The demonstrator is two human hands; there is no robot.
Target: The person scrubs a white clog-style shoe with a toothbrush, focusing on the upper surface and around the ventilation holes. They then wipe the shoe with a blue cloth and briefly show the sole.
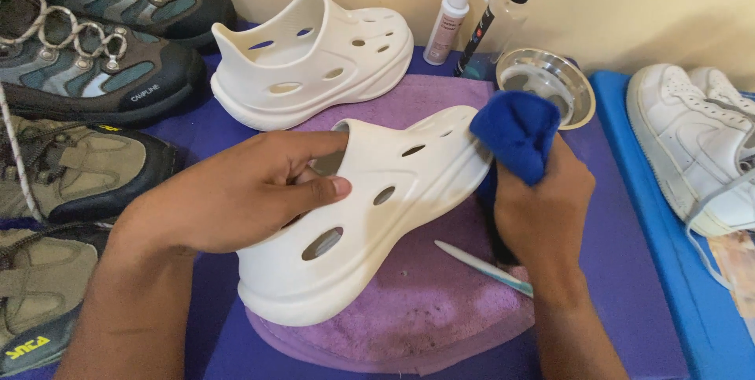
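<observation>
Both hands grip: left hand (236,195) holds the white clog (377,207), toe pointing far right, where right hand (543,207) maybe presses a blue cloth (515,132).

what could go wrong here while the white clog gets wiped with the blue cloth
The right hand presses the blue cloth at the clog's toe close to the metal bowl and the two bottles; a wide stroke might knock them. The toothbrush under the wrist could get swept off the purple towel.

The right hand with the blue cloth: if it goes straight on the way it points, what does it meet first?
The right hand points up and away, so past the blue cloth it would probably meet the shiny metal bowl first; depth is hard to judge.
</observation>
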